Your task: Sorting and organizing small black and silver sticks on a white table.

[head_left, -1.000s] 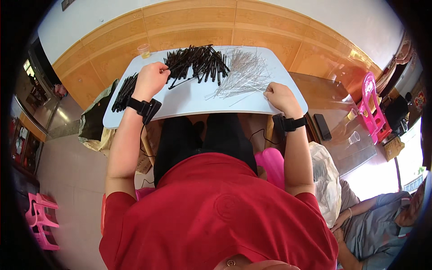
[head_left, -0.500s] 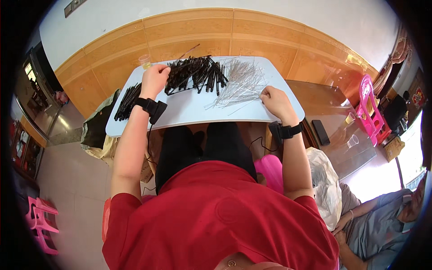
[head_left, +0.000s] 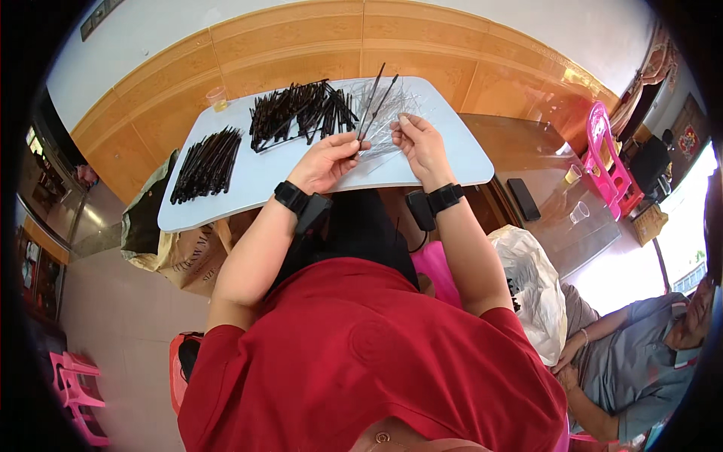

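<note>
My left hand [head_left: 329,160] is closed in a pinch on two thin dark sticks [head_left: 383,98], which point up and away from me. Close to their right, the fingertips of my right hand [head_left: 423,149] are pinched together; whatever is between them is too fine to make out. Beyond both hands lies a loose heap of thin clear or silvery strands [head_left: 388,124]. A messy pile of black sticks [head_left: 290,113] is left of that heap. Farther left, more black sticks [head_left: 207,167] lie side by side in a neater bunch. All rest on a pale folding table [head_left: 260,172].
A plastic cup [head_left: 217,99] stands at the table's far left corner. To the right, a brown wooden table [head_left: 546,169] holds a dark phone [head_left: 523,199] and two cups. A person [head_left: 640,361] sits at lower right, beside a whitish bag [head_left: 535,290]. Paper bags hang or stand at left.
My left hand has moved right from the black pile, bringing the dark sticks in front of the clear strands. My right hand has come left and up toward it. The view has shifted slightly.
</note>
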{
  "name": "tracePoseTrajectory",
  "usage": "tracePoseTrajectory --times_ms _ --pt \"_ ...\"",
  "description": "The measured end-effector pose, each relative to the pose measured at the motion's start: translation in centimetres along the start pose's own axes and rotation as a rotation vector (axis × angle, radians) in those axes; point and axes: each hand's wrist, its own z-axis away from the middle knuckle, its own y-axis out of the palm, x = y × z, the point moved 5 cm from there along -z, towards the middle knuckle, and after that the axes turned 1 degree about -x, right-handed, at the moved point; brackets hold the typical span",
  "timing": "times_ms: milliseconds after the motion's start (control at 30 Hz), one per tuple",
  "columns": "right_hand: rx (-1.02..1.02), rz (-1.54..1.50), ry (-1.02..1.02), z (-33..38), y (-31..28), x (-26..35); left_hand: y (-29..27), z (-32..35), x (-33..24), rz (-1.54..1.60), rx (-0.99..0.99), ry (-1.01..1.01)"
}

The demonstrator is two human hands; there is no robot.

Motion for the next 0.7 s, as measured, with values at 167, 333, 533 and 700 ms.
tracePoseTrajectory --times_ms 167,333,533,700 --pt "-0.095 -0.199 -0.025 -0.5 -1.1 -2.3 0.2 -1.5 1.9 -0.114 0.005 0.051" --pt "-0.129 -0.250 -0.038 -0.5 -1.2 -3.0 -0.9 -2.3 2.6 -0.219 0.010 0.080" --pt "-0.069 -0.293 0.017 -0.2 -0.9 -3.0 -0.7 -1.9 2.3 -0.272 0.005 0.101" --pt "-0.010 -0.240 0.087 -0.1 -0.4 -3.4 -0.5 -1.5 2.4 -0.216 -0.022 0.078"
